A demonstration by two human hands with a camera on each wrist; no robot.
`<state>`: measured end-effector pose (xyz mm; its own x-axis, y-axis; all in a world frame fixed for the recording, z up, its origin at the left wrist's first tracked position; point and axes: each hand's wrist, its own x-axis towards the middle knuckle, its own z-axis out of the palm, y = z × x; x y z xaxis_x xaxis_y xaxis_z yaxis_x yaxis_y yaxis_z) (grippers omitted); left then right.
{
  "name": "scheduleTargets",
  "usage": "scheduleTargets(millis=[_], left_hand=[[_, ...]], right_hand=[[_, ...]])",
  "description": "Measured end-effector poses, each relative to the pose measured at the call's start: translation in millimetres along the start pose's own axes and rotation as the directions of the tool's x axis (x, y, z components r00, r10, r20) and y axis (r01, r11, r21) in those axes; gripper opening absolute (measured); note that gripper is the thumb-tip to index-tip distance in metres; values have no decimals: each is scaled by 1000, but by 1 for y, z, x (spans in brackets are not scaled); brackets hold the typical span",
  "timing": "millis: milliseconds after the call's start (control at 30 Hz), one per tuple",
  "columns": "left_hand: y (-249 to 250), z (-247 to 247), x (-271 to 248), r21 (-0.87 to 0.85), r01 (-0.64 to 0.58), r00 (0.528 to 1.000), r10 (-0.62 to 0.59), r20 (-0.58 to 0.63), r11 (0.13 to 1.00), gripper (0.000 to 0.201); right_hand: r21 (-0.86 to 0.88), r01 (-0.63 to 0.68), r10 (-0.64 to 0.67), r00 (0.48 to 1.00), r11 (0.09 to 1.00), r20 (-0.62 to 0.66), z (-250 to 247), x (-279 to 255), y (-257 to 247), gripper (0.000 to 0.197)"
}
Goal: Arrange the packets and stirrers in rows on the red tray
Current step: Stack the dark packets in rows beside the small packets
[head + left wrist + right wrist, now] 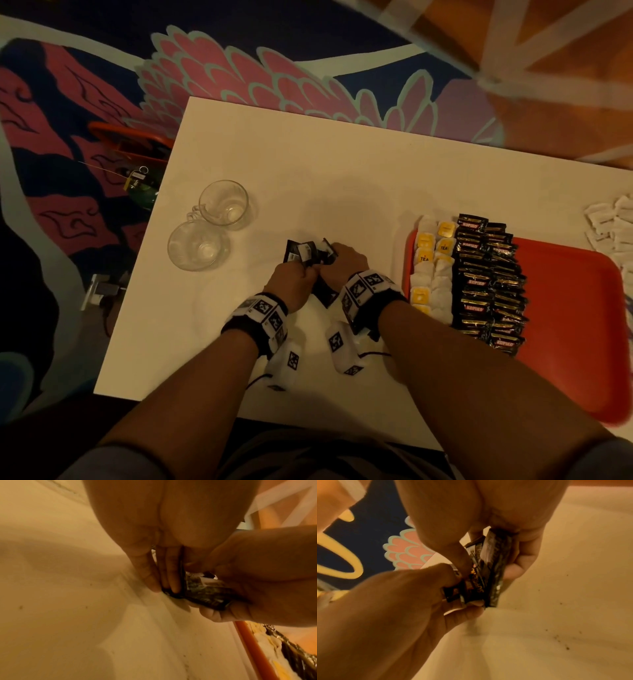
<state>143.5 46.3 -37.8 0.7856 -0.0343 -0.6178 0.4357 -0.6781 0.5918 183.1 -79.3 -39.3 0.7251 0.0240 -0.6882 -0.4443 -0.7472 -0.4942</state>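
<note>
At nine o'clock on the counter [308, 164] we are seeing two glass mugs [209, 226] sitting side by side. At the centre, our left hand [294, 279] and right hand [346, 262] are meeting, the fingers [467, 609] of both curling around one small bunch of black packets [308, 255] held just above the counter. At three o'clock the red tray [575, 325] is carrying a row of tea bags [428, 270] beside overlapping rows of black coffee packets [486, 281]. White packets [609, 222] are lying at two o'clock, beyond the tray.
</note>
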Motion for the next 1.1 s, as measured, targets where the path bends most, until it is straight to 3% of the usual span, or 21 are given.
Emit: scheduleTargets(millis=[100, 167, 267, 333, 400, 467, 500, 567, 633, 700, 767, 900, 1000, 1100], left_hand=[[4, -5, 7, 146, -18, 994, 2, 111, 989, 31], [10, -5, 9, 208, -32, 992, 7, 124, 978, 31], [14, 3, 7, 268, 12, 998, -28, 56, 963, 37], [11, 6, 4, 254, 141, 990, -138, -28, 957, 42], [4, 5, 4, 37, 240, 961, -232, -147, 970, 59], [1, 3, 3, -283, 158, 949, -224, -220, 946, 74], [3, 2, 3, -435, 91, 958, -198, -207, 896, 72], [12, 4, 4, -619, 32, 982, -140, -128, 785, 42], [27, 6, 4, -608, 30, 993, -94, -73, 794, 14], [42, 9, 3, -517, 35, 996, -70, -47, 855, 16], [57, 10, -2, -553, 6, 998, -36, -42, 833, 17], [83, 16, -26, -821, -35, 996, -52, -78, 569, 33], [104, 35, -50, -937, 39, 998, 36, 55, 347, 59], [134, 49, -70, -985, 87, 986, 126, 106, 146, 50]], right_hand=[[59, -4, 4, 1000, 998, -4, -2, 2, 6, 32], [112, -27, 27, 1000, 993, -3, 0, 2, 11, 31], [153, -49, 53, 998, 987, -21, -2, 1, 19, 29], [158, -54, 61, 997, 986, -39, -7, -1, 24, 28], [160, -43, 49, 998, 986, -36, -14, -2, 31, 30], [169, -2, 5, 1000, 986, -20, -21, -3, 35, 31], [183, 27, -28, 1000, 983, 1, -24, -5, 35, 31], [232, 87, -100, 994, 969, 44, -28, -12, 31, 32], [261, 146, -167, 984, 954, 60, -31, -21, 25, 36], [265, 195, -215, 975, 944, 51, -38, -29, 23, 38], [235, 234, -246, 969, 944, 24, -53, -36, 27, 35], [352, 310, -285, 951, 883, -122, -93, -52, 38, 32], [534, 330, -278, 944, 778, -178, -113, -68, 40, 36], [598, 335, -320, 938, 728, -136, -125, -87, 42, 34]])
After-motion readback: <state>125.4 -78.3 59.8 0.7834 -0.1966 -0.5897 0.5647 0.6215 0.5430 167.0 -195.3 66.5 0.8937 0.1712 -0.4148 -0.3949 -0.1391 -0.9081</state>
